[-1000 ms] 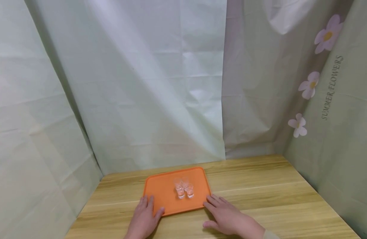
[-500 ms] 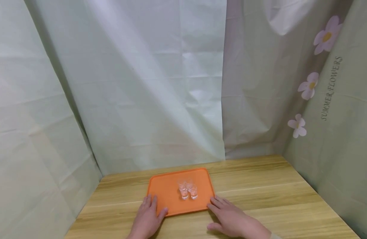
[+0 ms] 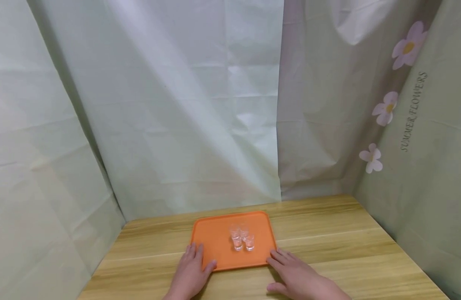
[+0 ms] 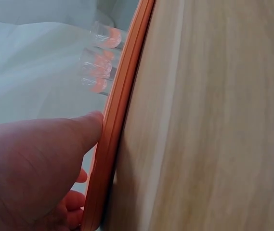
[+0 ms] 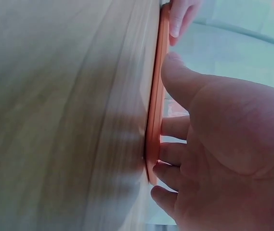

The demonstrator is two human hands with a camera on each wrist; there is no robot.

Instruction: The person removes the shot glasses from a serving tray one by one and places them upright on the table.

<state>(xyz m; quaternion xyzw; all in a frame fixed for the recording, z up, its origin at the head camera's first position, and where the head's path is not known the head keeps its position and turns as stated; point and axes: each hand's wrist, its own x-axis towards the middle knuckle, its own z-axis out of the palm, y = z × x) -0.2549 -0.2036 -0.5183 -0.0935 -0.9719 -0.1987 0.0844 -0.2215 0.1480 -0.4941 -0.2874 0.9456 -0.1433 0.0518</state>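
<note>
An orange tray (image 3: 215,235) lies on the wooden table, a cluster of several small clear shot glasses (image 3: 243,238) standing upright on it, right of its middle. My left hand (image 3: 189,268) rests at the tray's front left corner, fingers extended along the left side and thumb at the front rim. At the front right corner, my right hand (image 3: 296,273) touches the rim with its fingertips, its thumb held apart from the tray. The left wrist view shows the left thumb (image 4: 91,127) against the tray's rim (image 4: 112,130). In the right wrist view, the right fingers (image 5: 173,154) meet the tray's side.
Pale green curtains (image 3: 196,104) hang behind the table (image 3: 328,233) and along both sides. The right curtain (image 3: 433,179) carries printed flowers and lettering. Wood surface lies around the tray, with the back curtain close beyond its far edge.
The tray has slid to the right across the table, carrying the shot glasses with it. Both hands have moved right along with it, staying at its front corners.
</note>
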